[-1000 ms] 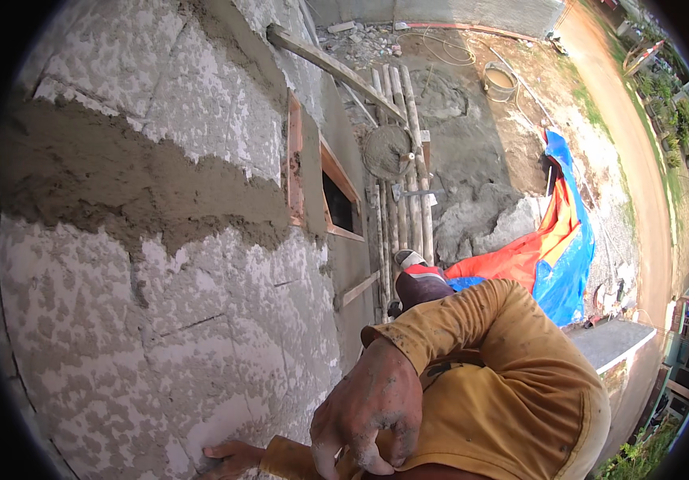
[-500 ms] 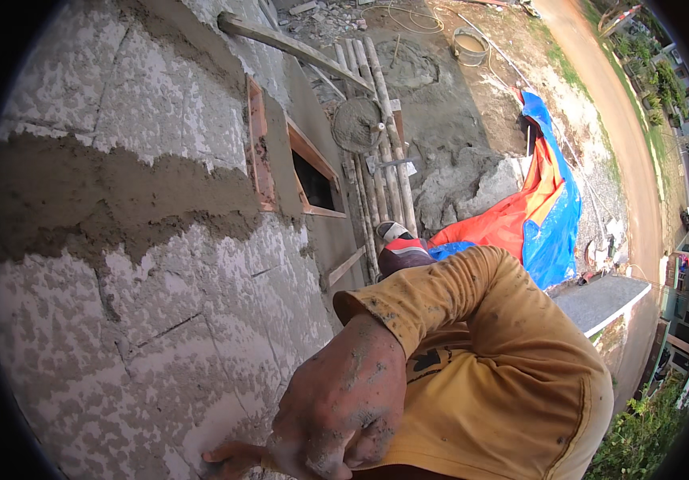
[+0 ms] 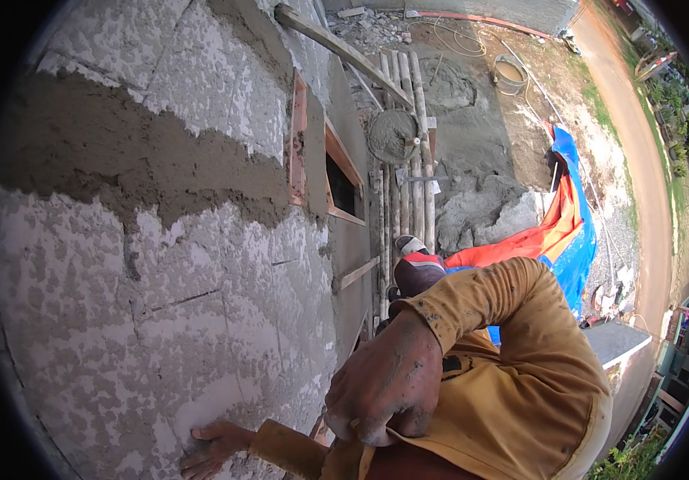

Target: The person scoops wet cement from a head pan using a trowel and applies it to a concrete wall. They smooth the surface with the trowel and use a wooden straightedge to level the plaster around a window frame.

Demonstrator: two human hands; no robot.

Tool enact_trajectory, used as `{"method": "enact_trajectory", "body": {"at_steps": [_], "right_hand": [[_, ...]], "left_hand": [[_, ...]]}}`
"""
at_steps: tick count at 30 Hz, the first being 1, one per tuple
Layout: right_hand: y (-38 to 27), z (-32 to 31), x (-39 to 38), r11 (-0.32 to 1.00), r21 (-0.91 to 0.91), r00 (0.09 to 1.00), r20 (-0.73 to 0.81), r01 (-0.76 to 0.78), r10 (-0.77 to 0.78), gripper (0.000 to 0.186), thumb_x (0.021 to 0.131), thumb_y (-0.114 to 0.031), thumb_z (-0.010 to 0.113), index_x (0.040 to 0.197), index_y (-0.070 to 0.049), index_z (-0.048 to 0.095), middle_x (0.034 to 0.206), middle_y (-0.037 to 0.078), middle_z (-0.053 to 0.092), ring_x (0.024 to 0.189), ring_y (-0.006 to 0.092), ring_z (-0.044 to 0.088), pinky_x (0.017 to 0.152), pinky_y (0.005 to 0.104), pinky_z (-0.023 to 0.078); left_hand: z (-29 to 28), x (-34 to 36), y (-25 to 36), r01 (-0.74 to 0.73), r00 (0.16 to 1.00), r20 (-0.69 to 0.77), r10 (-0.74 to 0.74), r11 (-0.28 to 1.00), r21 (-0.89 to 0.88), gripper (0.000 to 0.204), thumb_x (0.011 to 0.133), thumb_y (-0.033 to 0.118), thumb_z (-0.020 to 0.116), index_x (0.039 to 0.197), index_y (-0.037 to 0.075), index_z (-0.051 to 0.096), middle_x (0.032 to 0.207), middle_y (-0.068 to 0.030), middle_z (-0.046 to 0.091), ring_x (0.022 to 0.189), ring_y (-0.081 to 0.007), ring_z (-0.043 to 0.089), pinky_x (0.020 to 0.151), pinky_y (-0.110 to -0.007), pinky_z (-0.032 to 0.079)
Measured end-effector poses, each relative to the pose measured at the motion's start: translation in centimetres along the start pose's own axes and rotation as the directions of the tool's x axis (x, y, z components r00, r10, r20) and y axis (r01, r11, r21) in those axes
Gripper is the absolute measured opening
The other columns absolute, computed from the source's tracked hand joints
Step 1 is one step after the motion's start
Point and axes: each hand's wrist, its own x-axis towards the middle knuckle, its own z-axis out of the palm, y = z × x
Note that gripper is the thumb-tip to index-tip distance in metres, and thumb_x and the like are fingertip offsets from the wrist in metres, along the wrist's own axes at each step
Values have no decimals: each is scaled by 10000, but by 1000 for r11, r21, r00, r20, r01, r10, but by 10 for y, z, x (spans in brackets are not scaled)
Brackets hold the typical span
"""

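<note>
My left hand [image 3: 215, 448] lies against the rough grey block wall [image 3: 192, 344], low in the view, with its fingers spread and nothing seen in it. Close to the camera, my right hand [image 3: 388, 380] is closed, its fingers curled under. Whatever it may hold is hidden behind the knuckles, which have specks of mortar on them. A mustard-coloured sleeve [image 3: 480, 296] covers the bent right arm. Across the wall above both hands runs a broad band of wet mortar [image 3: 128, 148].
Wooden window frames [image 3: 299, 136] sit in the wall, with a timber plank [image 3: 344, 52] slanting past. Bamboo poles [image 3: 406, 80] carry a round pan of mortar [image 3: 393, 136]. My foot [image 3: 411, 244] is by them. Below lie a blue-and-orange tarp [image 3: 556, 220] and a bucket [image 3: 510, 74].
The view has shifted, so the scene sits farther right. My left hand has come further into sight, with fingers spread on the wall. My right hand appears higher and farther right, still closed.
</note>
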Motion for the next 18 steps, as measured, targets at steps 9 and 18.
{"method": "enact_trajectory", "body": {"at_steps": [9,18], "right_hand": [[17,-9,-1,970,74,658,-746,230,-99,213,828,-178,628,994,-48,603,937,133,561,813,308,596,656,360,478],[41,21,23,977,150,702,-712,152,1,207,831,-206,629,950,-38,608,873,125,561,756,292,594,615,352,474]], "left_hand": [[7,-2,2,18,995,95,-16,999,-29,791,917,565,316,1453,33,83,1505,-221,-23,1374,-443,-38,1065,-600,36],[3,9,7,-8,998,68,13,997,-78,790,917,565,305,1454,34,72,1500,-233,-24,1366,-461,-50,1054,-617,28]]}}
